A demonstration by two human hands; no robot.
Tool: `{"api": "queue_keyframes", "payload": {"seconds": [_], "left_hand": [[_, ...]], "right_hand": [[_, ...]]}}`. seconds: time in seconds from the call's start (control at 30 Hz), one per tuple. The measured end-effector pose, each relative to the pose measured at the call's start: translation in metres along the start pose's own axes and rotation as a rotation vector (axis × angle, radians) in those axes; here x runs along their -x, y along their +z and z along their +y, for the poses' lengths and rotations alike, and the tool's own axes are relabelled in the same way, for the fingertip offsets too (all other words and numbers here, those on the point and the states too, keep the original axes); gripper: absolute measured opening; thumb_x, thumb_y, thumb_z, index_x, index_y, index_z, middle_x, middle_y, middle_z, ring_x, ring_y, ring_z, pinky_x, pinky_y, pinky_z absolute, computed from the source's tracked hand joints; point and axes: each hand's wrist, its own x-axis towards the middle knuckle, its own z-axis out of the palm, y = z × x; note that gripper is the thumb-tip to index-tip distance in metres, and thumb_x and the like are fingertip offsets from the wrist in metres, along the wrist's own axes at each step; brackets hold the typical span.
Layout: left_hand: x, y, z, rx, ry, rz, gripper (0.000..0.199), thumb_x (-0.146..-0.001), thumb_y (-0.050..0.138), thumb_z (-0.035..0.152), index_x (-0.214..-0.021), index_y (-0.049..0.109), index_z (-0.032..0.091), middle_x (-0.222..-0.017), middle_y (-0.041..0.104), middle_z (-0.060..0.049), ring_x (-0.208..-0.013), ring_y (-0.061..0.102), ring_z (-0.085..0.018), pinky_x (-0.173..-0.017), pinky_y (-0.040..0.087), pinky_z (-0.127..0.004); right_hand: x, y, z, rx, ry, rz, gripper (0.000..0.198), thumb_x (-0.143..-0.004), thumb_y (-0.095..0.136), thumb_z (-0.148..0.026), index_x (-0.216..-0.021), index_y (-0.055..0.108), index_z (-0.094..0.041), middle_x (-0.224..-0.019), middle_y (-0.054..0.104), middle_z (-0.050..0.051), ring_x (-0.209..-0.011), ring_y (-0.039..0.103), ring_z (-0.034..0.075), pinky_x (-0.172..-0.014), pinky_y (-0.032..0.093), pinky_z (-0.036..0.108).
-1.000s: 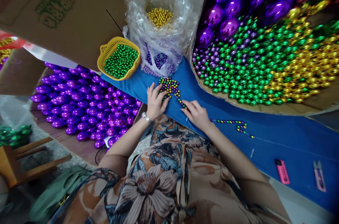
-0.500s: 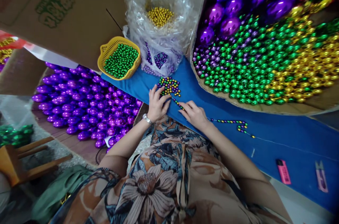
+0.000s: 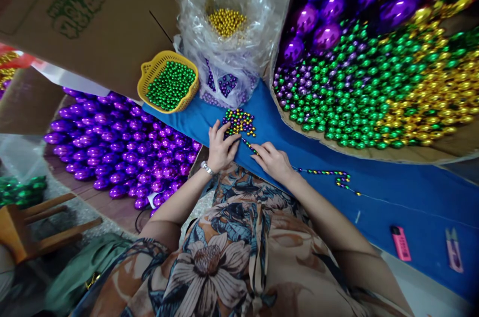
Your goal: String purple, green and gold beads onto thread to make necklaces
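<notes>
In the head view, your left hand [image 3: 222, 148] lies at the near side of a small pile of mixed beads [image 3: 241, 120], in purple, green and gold. Its fingers are bent and a little spread, with the fingertips at the edge of the pile; whether a bead is pinched there, I cannot tell. On this wrist you wear a watch [image 3: 207, 168].

Your right hand [image 3: 273, 161] is narrow, with the thumb and fingers closed on the bead string [image 3: 325, 172]. A short row of its beads comes out from these fingertips toward your left hand. The other part appears beyond your right wrist, makes a small bend on the blue cloth [image 3: 377, 177], and after the last bead a thin thread [image 3: 407, 205] goes to the right.

Behind the pile stands a clear plastic bag [image 3: 190, 2] with gold beads [image 3: 226, 22] above and purple beads [image 3: 227, 86] below. Just beside it, on the left, is a yellow basket [image 3: 147, 77] which holds green beads [image 3: 170, 87]. A pink lighter [image 3: 401, 244] and pink snips [image 3: 454, 252] lie apart from each other at the right. Two cardboard boxes hold bigger beads: purple ones [image 3: 119, 152] at your left, mixed colours [image 3: 359, 92] at your right.
</notes>
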Motion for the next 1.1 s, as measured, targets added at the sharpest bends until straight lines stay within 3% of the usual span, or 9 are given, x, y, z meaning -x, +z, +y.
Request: {"api": "queue_keyframes", "payload": {"seconds": [0.43, 0.8, 1.1], "left_hand": [[0.0, -0.001, 0.003, 0.093, 0.063, 0.004, 0.023, -0.09, 0.057, 0.034, -0.105, 0.072, 0.025, -0.139, 0.05, -0.009, -0.143, 0.026, -0.033, -0.115, 0.025, -0.059], [0.0, -0.01, -0.01, 0.112, -0.044, 0.116, 0.021, -0.09, 0.057, 0.033, -0.101, 0.07, 0.022, -0.132, 0.057, -0.01, -0.139, 0.036, -0.03, -0.115, 0.03, -0.056], [0.005, -0.014, -0.012, 0.113, -0.064, 0.083, 0.02, -0.091, 0.056, 0.033, -0.101, 0.068, 0.021, -0.132, 0.056, -0.01, -0.14, 0.034, -0.03, -0.114, 0.031, -0.057]], "right_hand": [[-0.014, 0.005, -0.005, 0.063, -0.005, 0.007, 0.046, -0.1, 0.037, -0.047, -0.135, 0.056, -0.025, -0.11, 0.064, 0.008, -0.076, 0.064, 0.014, -0.057, 0.043, 0.024], [-0.004, 0.006, -0.001, -0.012, -0.045, 0.084, 0.044, -0.1, 0.039, -0.046, -0.133, 0.058, -0.024, -0.104, 0.066, 0.006, -0.079, 0.064, 0.013, -0.06, 0.046, 0.022], [-0.005, 0.003, -0.005, -0.042, -0.114, 0.095, 0.042, -0.1, 0.04, -0.043, -0.131, 0.059, -0.022, -0.103, 0.066, 0.007, -0.08, 0.064, 0.012, -0.061, 0.047, 0.021]]}}
